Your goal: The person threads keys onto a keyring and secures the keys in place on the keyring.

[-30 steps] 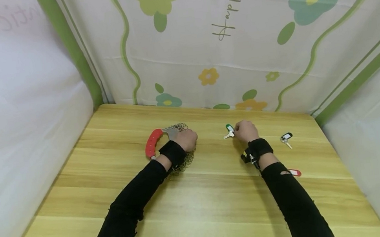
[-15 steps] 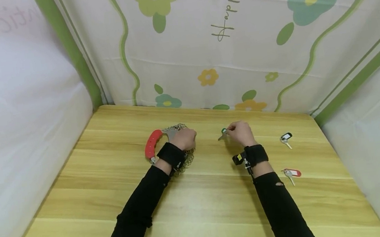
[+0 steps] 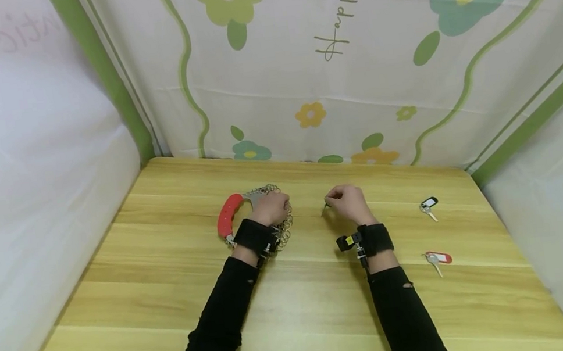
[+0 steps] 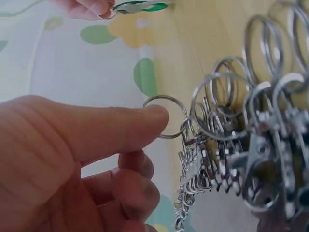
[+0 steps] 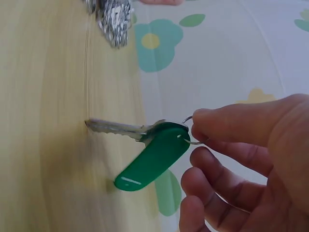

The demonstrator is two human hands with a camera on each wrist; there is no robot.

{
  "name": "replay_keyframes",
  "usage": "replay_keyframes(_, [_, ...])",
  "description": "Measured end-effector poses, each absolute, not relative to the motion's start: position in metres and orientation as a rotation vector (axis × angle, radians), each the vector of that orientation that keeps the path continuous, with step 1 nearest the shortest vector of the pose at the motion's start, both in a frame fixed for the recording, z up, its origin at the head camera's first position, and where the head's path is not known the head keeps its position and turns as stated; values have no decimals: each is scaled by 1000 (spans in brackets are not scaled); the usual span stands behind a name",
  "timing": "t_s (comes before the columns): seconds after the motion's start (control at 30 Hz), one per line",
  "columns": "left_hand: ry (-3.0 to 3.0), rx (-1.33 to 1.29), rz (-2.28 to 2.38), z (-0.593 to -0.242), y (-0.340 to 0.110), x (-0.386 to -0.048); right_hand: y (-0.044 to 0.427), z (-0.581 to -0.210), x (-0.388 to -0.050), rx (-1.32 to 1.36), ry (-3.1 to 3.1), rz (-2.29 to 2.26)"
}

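In the left wrist view my left hand (image 4: 96,145) pinches a small metal ring (image 4: 179,102) between thumb and finger. That ring links to a crowded row of metal rings and clasps (image 4: 256,154). They belong to a holder with a curved red handle (image 3: 229,214), which lies left of the left hand (image 3: 271,208) on the table. My right hand (image 3: 351,205) is raised to the right of it. Seen from the right wrist, the right hand (image 5: 251,159) pinches a split ring carrying a silver key (image 5: 116,128) and a green tag (image 5: 154,159), both hanging free.
On the wooden table (image 3: 300,325), to the right, lie a key with a black-rimmed tag (image 3: 429,203) and, nearer, a key with a red tag (image 3: 441,257). White cloth walls (image 3: 249,86) stand behind and at both sides.
My right hand has picked the green-tagged key up off the table and moved left with it. The left hand stays at the rings, with only a slight shift.
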State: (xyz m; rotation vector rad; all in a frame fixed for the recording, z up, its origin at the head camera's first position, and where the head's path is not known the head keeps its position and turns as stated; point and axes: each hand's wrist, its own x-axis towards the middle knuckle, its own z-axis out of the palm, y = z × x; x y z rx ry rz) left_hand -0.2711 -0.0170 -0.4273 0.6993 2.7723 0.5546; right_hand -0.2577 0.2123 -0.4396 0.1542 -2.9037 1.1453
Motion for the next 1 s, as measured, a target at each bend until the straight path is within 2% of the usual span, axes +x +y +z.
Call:
replay_keyframes(0.3, [2816,651,622,-432,-11,-270,202,-449,-257,113,-2877,1326])
replay_keyframes(0.53, [2793,583,680,-433,-6,-272,192,-457,-262,220,-2796,1485])
replay_keyframes(0.83, [2749,596,777,-434,2,-277,188,-464,-268,119,-2723,1776])
replay_keyframes(1.0, [2762,612,753,-437,6,-279,185,-468,-271,108,-2772,1720])
